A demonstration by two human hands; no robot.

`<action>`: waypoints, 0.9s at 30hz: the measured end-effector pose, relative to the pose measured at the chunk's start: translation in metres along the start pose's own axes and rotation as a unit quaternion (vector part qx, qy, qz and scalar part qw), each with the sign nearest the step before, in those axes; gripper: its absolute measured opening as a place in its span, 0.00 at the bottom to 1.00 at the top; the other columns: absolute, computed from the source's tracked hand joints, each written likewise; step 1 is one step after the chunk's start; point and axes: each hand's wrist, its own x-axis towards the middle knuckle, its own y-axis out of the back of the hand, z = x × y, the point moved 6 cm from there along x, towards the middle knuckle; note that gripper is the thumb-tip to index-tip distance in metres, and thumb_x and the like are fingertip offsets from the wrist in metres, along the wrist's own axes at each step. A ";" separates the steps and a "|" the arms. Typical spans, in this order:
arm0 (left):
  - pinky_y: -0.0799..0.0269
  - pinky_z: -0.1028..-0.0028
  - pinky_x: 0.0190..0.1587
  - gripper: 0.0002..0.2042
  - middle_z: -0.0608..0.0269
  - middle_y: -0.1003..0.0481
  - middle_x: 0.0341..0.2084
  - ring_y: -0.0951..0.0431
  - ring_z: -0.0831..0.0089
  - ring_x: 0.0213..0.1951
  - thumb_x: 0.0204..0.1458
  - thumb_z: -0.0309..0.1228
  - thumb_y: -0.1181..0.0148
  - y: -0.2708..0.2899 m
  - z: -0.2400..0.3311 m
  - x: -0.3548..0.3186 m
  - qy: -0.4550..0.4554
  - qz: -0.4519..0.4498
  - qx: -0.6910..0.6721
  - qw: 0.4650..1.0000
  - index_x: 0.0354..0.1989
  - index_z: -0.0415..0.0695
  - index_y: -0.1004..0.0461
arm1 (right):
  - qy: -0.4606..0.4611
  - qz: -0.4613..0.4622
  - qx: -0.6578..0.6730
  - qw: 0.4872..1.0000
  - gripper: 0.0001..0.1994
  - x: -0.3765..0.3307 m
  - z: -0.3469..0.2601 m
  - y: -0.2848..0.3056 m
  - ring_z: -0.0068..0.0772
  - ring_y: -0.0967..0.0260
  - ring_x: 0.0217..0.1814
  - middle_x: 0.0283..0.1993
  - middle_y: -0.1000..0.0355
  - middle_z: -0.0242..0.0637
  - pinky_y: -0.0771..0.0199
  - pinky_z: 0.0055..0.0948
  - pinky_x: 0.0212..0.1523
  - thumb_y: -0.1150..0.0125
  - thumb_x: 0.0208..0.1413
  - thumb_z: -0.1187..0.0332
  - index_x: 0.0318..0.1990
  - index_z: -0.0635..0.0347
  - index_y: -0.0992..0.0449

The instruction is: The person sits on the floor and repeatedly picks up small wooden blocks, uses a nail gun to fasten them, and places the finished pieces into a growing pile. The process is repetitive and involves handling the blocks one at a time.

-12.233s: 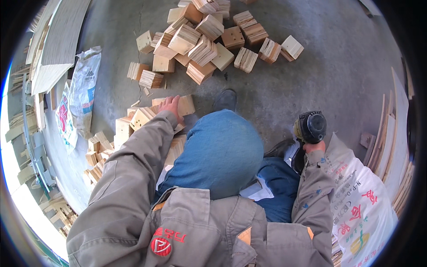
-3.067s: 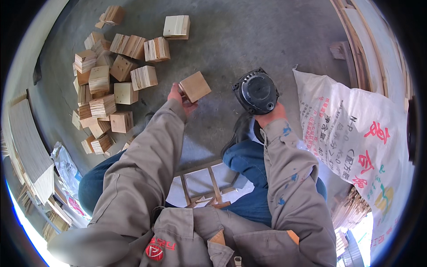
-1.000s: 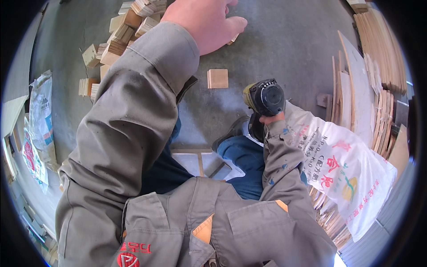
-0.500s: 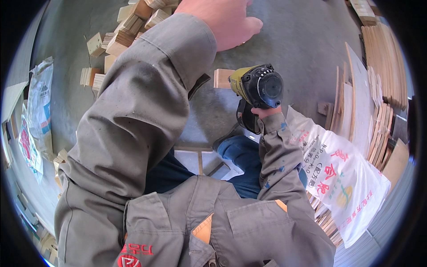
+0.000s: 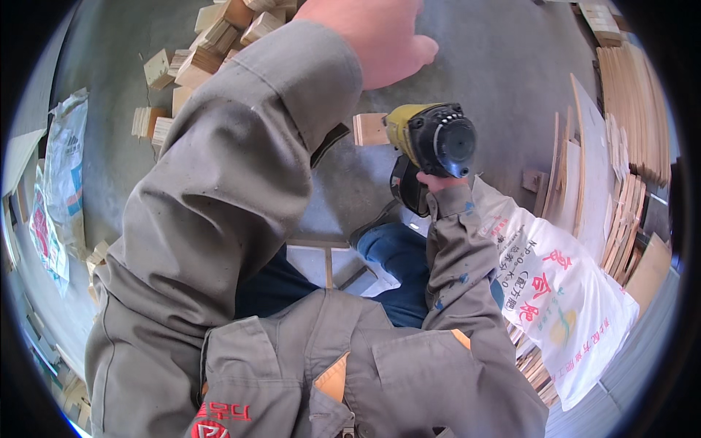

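My right hand [image 5: 443,182] is closed around the handle of a yellow and black nail gun [image 5: 431,139], its round black cap facing up. A dark part of the tool hangs beside that hand. Just left of the nail gun, a plywood block [image 5: 370,129] lies on the grey floor, partly covered by the tool. My left hand [image 5: 380,44] reaches forward at the top edge with its thumb stretched out to the right. The other fingers are cut off or hidden, so I cannot see whether it holds anything.
Many plywood blocks [image 5: 198,67] lie heaped at the far left, partly behind my left sleeve. On the right stand stacked boards [image 5: 634,109] and leaning strips, with a white printed sack [image 5: 562,292] nearer. Plastic sacks [image 5: 67,168] lie at the left. Between my legs shows a wooden frame [image 5: 328,266].
My left hand has shifted slightly right and nearer. The nail gun, in my right hand, has moved a little to the right. The blocks stay put.
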 end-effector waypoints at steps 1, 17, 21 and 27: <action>0.24 0.54 0.46 0.18 0.42 0.18 0.34 0.18 0.46 0.42 0.56 0.41 0.39 -0.002 0.000 0.000 0.004 -0.004 0.000 1.000 0.41 0.34 0.21 | -0.027 -0.019 -0.017 0.999 0.41 0.001 0.004 0.002 0.40 0.37 0.74 0.70 0.31 0.37 0.39 0.39 0.75 0.23 0.41 0.53 0.67 0.48 0.29; 0.23 0.63 0.47 0.25 0.52 0.18 0.42 0.18 0.59 0.44 0.55 0.44 0.32 -0.031 -0.009 0.009 -0.010 0.004 0.045 0.999 0.54 0.39 0.22 | -0.278 -0.017 -0.040 0.960 0.18 -0.059 0.096 -0.008 0.50 0.19 0.51 0.42 0.17 0.50 0.20 0.40 0.51 0.24 0.39 0.65 0.41 0.55 0.14; 0.23 0.63 0.48 0.25 0.51 0.18 0.42 0.18 0.58 0.44 0.55 0.43 0.32 -0.047 -0.013 0.011 -0.009 -0.006 0.030 0.999 0.55 0.38 0.23 | -0.327 -0.018 -0.047 0.943 0.20 -0.061 0.079 -0.012 0.50 0.19 0.51 0.43 0.17 0.51 0.21 0.41 0.51 0.23 0.38 0.65 0.43 0.57 0.14; 0.23 0.58 0.49 0.22 0.52 0.18 0.42 0.18 0.54 0.47 0.54 0.44 0.35 -0.081 -0.038 0.010 0.032 -0.087 0.120 0.988 0.51 0.40 0.22 | -0.365 -0.051 -0.019 0.930 0.17 -0.055 0.066 -0.003 0.55 0.24 0.59 0.50 0.19 0.52 0.23 0.43 0.57 0.32 0.47 0.63 0.45 0.59 0.15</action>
